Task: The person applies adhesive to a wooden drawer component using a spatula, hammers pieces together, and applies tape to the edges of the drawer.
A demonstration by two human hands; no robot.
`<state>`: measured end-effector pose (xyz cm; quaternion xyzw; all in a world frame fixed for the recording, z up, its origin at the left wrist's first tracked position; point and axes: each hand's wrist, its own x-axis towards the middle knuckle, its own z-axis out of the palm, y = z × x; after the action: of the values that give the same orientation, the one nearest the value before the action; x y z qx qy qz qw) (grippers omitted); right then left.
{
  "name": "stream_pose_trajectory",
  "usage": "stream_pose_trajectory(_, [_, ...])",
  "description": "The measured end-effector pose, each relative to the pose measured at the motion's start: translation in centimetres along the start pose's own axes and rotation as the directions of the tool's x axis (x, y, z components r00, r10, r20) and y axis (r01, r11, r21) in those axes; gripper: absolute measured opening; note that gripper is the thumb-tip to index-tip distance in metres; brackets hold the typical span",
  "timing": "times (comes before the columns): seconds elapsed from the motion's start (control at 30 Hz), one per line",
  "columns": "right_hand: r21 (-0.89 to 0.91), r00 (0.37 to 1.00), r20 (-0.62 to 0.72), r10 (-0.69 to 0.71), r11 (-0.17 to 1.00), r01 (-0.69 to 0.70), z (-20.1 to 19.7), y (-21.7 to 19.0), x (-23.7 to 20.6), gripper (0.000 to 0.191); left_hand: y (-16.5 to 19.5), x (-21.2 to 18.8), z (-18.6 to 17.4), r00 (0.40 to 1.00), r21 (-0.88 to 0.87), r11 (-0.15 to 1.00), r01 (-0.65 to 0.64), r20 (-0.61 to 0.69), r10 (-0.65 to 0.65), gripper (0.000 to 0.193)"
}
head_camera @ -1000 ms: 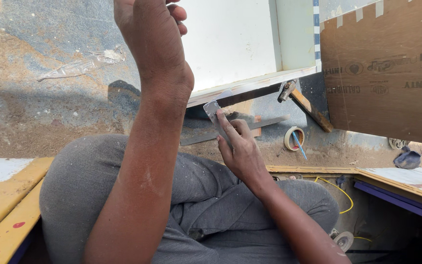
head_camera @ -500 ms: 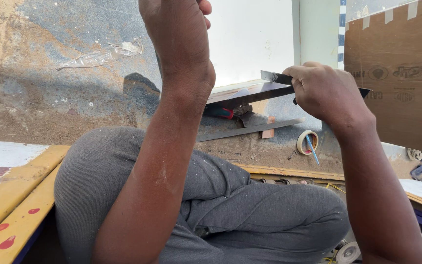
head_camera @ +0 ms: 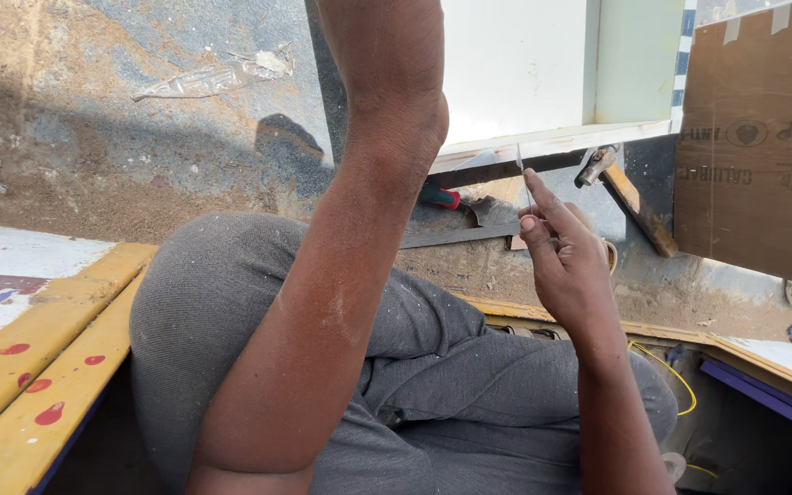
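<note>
My right hand (head_camera: 566, 261) is raised in front of my knees and pinches a thin, narrow metal blade (head_camera: 521, 174) upright between thumb and forefinger. The blade's tip reaches the lower edge of a white panel (head_camera: 515, 73) that stands ahead of me. My left arm stretches up past the top of the picture. Only the base of my left hand (head_camera: 379, 37) shows, in front of the panel's left edge, and its fingers are hidden. My legs in grey trousers (head_camera: 231, 302) are folded under both arms.
A brown cardboard box (head_camera: 753, 137) stands at the right. A hammer (head_camera: 621, 188) with a wooden handle, a red-handled tool (head_camera: 440, 196) and a flat metal strip (head_camera: 456, 236) lie under the panel on dusty ground. A yellow painted board (head_camera: 38, 367) lies at the left, a yellow wire (head_camera: 676, 371) at the right.
My right hand came down from the panel's lower edge toward me and now holds the thin blade upright. My left arm stays raised.
</note>
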<state>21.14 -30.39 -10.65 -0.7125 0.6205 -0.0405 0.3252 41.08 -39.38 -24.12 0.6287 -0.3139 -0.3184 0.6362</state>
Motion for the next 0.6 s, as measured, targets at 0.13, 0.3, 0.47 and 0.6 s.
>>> stream_pose_trajectory(0.13, [-0.251, 0.995, -0.077, 0.060, 0.965, -0.077, 1.5, 0.6, -0.7, 0.061, 0.7, 0.0, 0.0, 0.999, 0.007, 0.999, -0.031, -0.007, 0.031, 0.020])
stream_pose_trajectory(0.3, [-0.270, 0.998, -0.018, 0.061, 0.961, -0.063, 1.6, -1.3, 0.1, 0.061, 1.1, 0.0, -0.8, 0.992, 0.093, 0.988, -0.126, -0.012, 0.127, 0.030])
stream_pose_trajectory(0.47, [-0.334, 0.991, 0.052, 0.125, 0.937, -0.101, 1.6, -2.3, -0.2, 0.060, 0.7, -0.2, -0.6, 0.991, 0.125, 0.983, -0.131, -0.005, 0.133, 0.031])
stream_pose_trajectory(0.6, [-0.359, 0.995, 0.048, -0.084, 0.928, 0.096, 2.4, -2.7, -0.3, 0.063, 0.5, -0.1, -0.3, 0.994, 0.102, 0.988, -0.112, 0.000, 0.113, 0.030])
